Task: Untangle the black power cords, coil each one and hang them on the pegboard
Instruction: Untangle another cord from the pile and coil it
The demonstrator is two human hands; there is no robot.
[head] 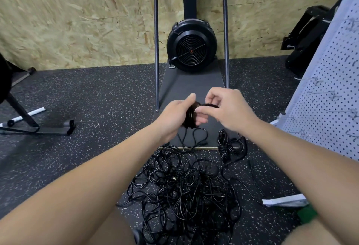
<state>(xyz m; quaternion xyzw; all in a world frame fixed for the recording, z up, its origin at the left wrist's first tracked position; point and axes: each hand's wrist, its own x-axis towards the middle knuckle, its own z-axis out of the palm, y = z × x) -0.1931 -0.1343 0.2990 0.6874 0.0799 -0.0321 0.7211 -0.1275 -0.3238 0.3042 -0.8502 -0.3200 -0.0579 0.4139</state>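
The fingers of the left hand are curled round a tight coil of black cord, with the thumb laid along its top. The right hand meets it from the other side: its thumb and forefinger pinch a strand of the same cord just beside the coil, the other fingers bent loosely behind. Both hands are held above the floor, over the near end of a dark flat base plate.

From the coil a loose tail of cord hangs down and loops onto the near edge of that plate. Just beyond the plate's near edge, on the speckled rubber floor, lies a large tangled heap of black power cords, spreading toward the person's knees. To the right of the plate's near corner sits a smaller bundle of cord, partly gathered, touching the edge of the heap.

The plate belongs to a machine with a round black fan housing and two upright metal tubes, standing against a chipboard wall. At the right edge of the view leans a white pegboard with wire hooks on it; I see no cord on them. A black metal stand rests on the floor at the left, and a white strip lies on the floor near the right knee.
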